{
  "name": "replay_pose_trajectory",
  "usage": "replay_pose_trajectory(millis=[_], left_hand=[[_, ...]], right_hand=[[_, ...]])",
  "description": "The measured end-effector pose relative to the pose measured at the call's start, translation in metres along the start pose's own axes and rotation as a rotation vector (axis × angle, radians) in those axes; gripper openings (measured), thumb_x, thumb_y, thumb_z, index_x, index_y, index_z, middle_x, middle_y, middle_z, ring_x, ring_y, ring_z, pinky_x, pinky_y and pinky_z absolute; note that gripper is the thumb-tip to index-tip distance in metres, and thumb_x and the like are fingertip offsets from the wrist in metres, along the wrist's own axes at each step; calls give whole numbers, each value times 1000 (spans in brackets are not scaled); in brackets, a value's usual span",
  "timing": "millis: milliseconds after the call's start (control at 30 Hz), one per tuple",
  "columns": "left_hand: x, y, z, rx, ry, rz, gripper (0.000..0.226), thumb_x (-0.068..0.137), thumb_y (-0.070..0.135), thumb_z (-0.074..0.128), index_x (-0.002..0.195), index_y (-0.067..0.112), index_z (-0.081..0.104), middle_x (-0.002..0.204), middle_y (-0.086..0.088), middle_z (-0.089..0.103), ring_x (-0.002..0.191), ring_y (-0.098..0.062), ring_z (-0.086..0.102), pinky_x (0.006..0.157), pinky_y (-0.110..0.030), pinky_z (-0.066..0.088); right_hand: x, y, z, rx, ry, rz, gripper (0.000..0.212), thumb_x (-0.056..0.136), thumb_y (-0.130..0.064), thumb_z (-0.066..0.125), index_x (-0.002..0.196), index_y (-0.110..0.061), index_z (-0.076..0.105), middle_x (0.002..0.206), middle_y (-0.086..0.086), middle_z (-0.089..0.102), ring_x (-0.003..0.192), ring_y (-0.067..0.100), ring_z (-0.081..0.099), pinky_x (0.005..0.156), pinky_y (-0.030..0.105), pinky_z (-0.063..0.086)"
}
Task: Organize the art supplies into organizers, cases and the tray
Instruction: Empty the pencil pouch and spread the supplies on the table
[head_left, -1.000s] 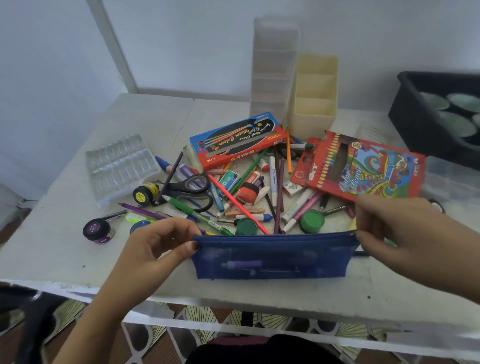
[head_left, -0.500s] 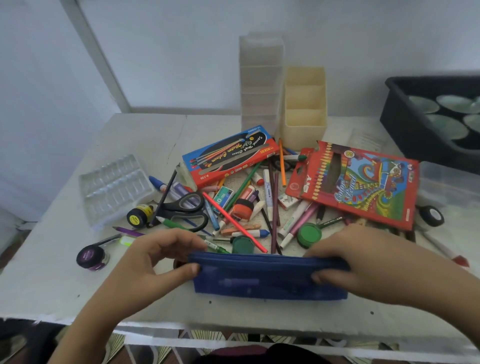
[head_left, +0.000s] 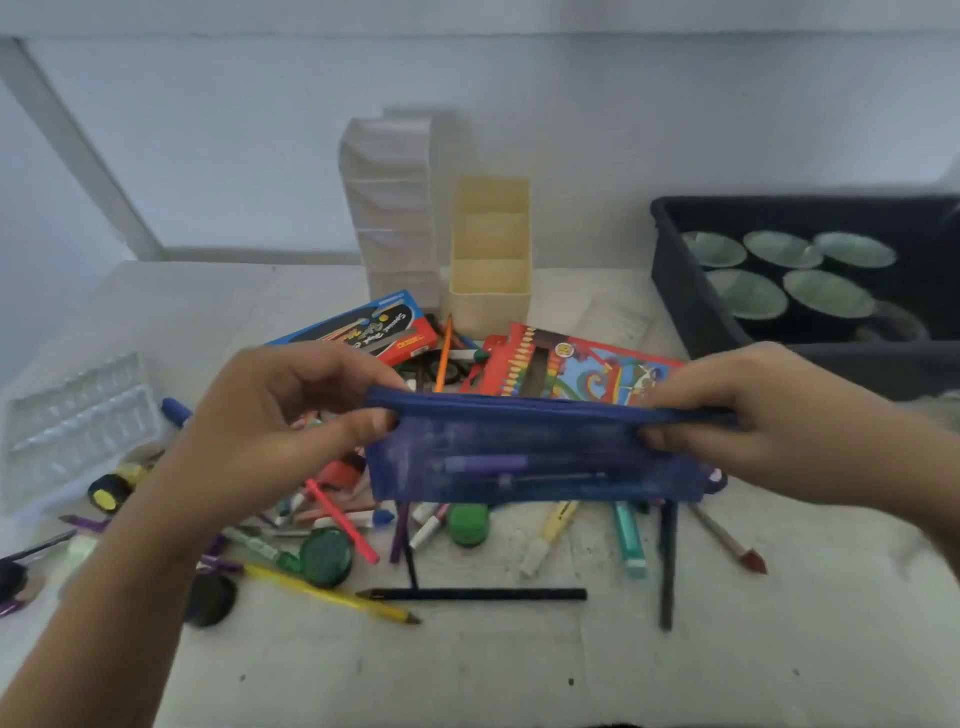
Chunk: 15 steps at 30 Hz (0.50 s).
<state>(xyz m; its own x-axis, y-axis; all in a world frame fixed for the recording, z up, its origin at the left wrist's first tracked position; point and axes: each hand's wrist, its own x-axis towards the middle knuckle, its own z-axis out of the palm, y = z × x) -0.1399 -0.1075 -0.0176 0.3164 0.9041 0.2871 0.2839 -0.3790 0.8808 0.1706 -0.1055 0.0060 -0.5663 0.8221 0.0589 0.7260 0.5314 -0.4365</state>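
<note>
A blue mesh pencil pouch (head_left: 530, 457) hangs in the air above the table, with a purple pen and other pens showing through it. My left hand (head_left: 291, 410) pinches its top left corner and my right hand (head_left: 743, 415) pinches its top right end. Under and behind it lies a heap of pens, pencils and markers (head_left: 363, 519). A red crayon box (head_left: 571, 369) and a blue-red colour box (head_left: 363, 327) lie behind the pouch.
A clear tiered organizer (head_left: 395, 208) and a cream organizer (head_left: 491, 254) stand at the back. A black bin (head_left: 691, 291) with several green bowls sits at the right. A clear plastic tray (head_left: 72, 421) lies at the left. Green paint pots (head_left: 324, 556) and a black pencil (head_left: 478, 594) lie near me.
Both hands have lifted the pouch off the table's front edge and raised it over the heap. My right hand first slid left along the top edge, and now pinches the right end again.
</note>
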Motion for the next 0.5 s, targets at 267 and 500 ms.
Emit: replay_pose_trajectory(millis=[267, 500], left_hand=[[116, 34, 107, 60, -34, 89, 15, 71, 14, 65, 83, 23, 67, 78, -2, 70, 72, -13, 65, 65, -30, 56], [183, 46, 198, 288, -30, 162, 21, 82, 1, 65, 87, 22, 64, 76, 18, 61, 72, 11, 59, 65, -5, 47]], right_hand=[[-39, 95, -79, -183, 287, 177, 38, 67, -44, 33, 78, -39, 69, 67, -16, 60, 70, 5, 56, 64, 19, 39], [-64, 188, -105, -429, 410, 324, 56, 69, -40, 31, 89, -10, 74, 90, 9, 70, 84, 33, 65, 78, 44, 49]])
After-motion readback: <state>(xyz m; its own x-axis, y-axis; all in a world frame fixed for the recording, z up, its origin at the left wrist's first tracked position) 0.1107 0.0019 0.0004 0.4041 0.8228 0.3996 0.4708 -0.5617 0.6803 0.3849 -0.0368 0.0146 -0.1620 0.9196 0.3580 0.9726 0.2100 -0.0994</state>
